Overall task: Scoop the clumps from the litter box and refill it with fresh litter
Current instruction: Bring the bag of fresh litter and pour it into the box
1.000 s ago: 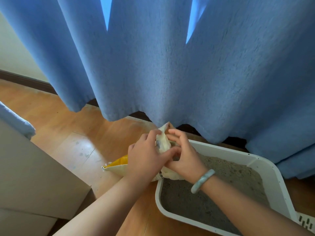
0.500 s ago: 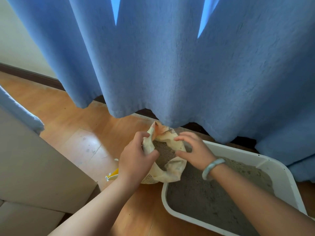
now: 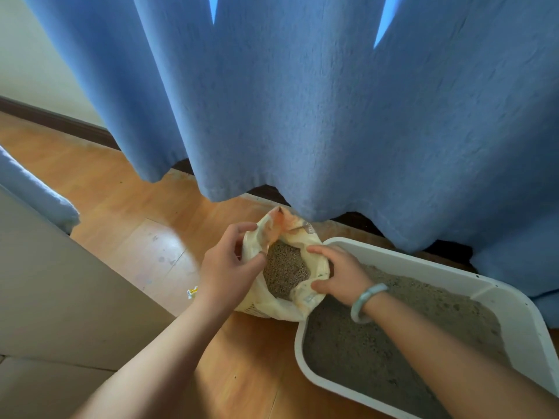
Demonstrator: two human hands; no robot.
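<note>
A cream and orange litter bag (image 3: 273, 306) stands on the wooden floor just left of the white litter box (image 3: 502, 300). Its mouth is spread wide and brown litter pellets (image 3: 284, 272) show inside. My left hand (image 3: 227, 267) pinches the bag's left rim. My right hand (image 3: 338, 273), with a pale green bangle on the wrist, grips the right rim beside the box's near left corner. Grey litter (image 3: 378, 343) fills the box, partly hidden by my right forearm.
A blue curtain (image 3: 302, 101) hangs just behind the bag and box, its hem nearly touching them. A beige cabinet side (image 3: 60, 297) stands at the left. A small yellow and white scrap (image 3: 192, 292) lies on the floor (image 3: 127, 213).
The bag's top was pinched shut a second ago. My hands have pulled its rims apart, and the pellets inside now show. The view has shifted slightly.
</note>
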